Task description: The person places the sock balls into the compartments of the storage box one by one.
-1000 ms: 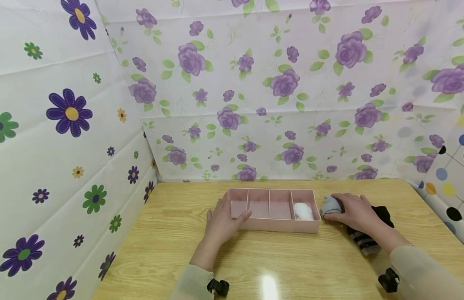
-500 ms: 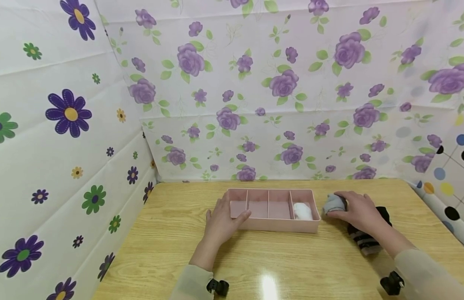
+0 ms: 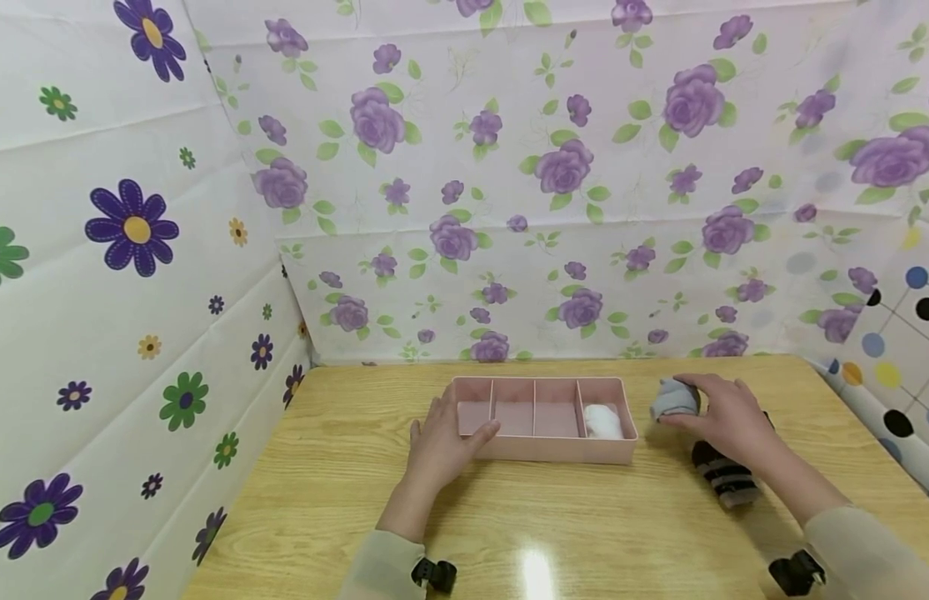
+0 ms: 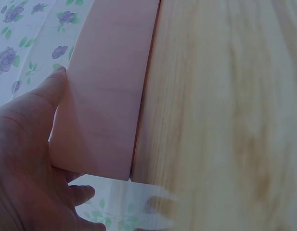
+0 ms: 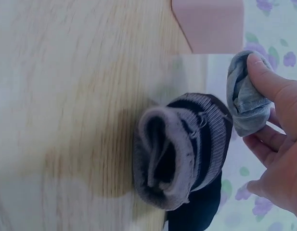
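Socks, mostly rolled into bundles, sit at the right of the tabletop (image 3: 344, 467), beside a pink four-compartment organizer box (image 3: 546, 450). The right hand (image 3: 728, 415) pinches a grey-blue rolled sock (image 3: 674, 400) between thumb and fingers, apparently just clear of the surface and near the box's right end. Gripping it by its sides probably keeps the soft roll from loosening.

The left hand (image 3: 443, 446) lies at the opposite end of the box, its thumb along the front rim and its fingers loosely extended about the left end wall, touching rather than wrapped round. That light contact presumably steadies the box, which looks light enough to slide if nudged.

In the rightmost compartment rests a white bundle (image 3: 603, 422), probably another rolled sock; it seems to fit well, with the partition and walls holding it in place. The other three compartments show bare floors.

Below the right forearm lies a black-and-grey striped sock (image 5: 177, 149), its rolled cuff facing the wrist camera. A black bundle (image 5: 196, 207) shows behind it; whether the two touch, I cannot tell. Their closeness keeps both within easy reach of the right hand.
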Action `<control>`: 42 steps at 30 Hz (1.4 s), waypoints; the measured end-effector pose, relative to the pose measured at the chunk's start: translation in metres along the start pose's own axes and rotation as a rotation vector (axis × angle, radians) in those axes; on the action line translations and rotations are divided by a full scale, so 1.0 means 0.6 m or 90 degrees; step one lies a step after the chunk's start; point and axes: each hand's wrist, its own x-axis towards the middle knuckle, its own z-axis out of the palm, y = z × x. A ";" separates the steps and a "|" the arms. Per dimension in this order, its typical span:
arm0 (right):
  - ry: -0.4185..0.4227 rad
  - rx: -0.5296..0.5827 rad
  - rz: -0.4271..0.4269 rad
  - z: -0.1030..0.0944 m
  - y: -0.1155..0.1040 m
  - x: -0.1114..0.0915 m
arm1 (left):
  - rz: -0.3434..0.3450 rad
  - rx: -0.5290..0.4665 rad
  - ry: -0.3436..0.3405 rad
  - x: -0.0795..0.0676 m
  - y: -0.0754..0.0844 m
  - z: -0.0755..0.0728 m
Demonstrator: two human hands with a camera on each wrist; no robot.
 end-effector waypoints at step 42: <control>0.010 0.117 -0.087 0.059 -0.156 0.062 | -0.006 -0.007 -0.015 -0.002 -0.002 -0.004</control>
